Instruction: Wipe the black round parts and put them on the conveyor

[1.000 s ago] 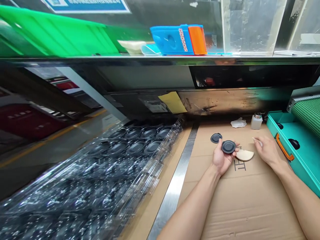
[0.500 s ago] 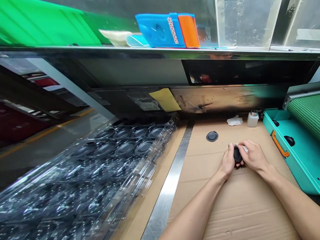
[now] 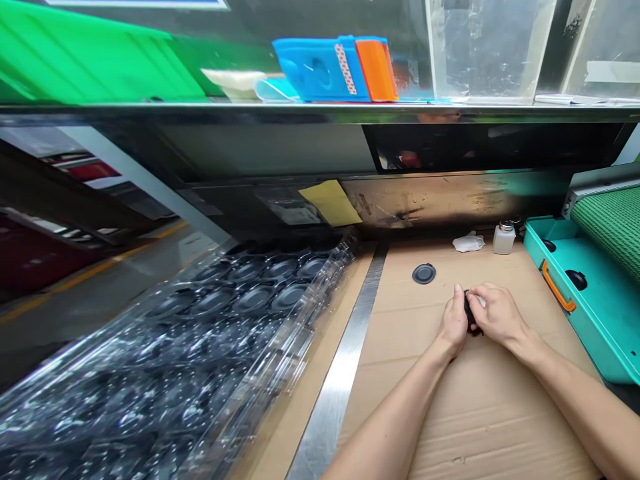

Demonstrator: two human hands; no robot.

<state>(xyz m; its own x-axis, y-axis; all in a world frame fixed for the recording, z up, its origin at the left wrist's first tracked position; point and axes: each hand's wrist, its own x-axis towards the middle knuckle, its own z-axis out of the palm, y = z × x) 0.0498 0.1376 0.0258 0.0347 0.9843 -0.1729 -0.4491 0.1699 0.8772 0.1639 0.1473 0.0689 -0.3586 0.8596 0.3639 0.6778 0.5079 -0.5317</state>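
My left hand [image 3: 454, 321] grips a small black round disc [image 3: 469, 309] on edge above the cardboard sheet [image 3: 480, 393]. My right hand [image 3: 495, 313] is closed against the disc's other side, pinching something pale and small I cannot name. Most of the disc is hidden between the two hands. A second black disc [image 3: 424, 273] lies flat on the cardboard, a little beyond and left of my left hand.
Clear plastic trays [image 3: 260, 293] holding several black discs stretch along the left. A metal strip [image 3: 345, 373] borders the cardboard. At the back stand a small white bottle [image 3: 503, 237] and a crumpled white wipe [image 3: 468, 243]. A teal bin [image 3: 595, 300] with black parts sits at right.
My right hand came in from the right with its pale item and closed against the disc. My left hand turned the disc from flat to on edge; the beige pad on the cardboard is now hidden.
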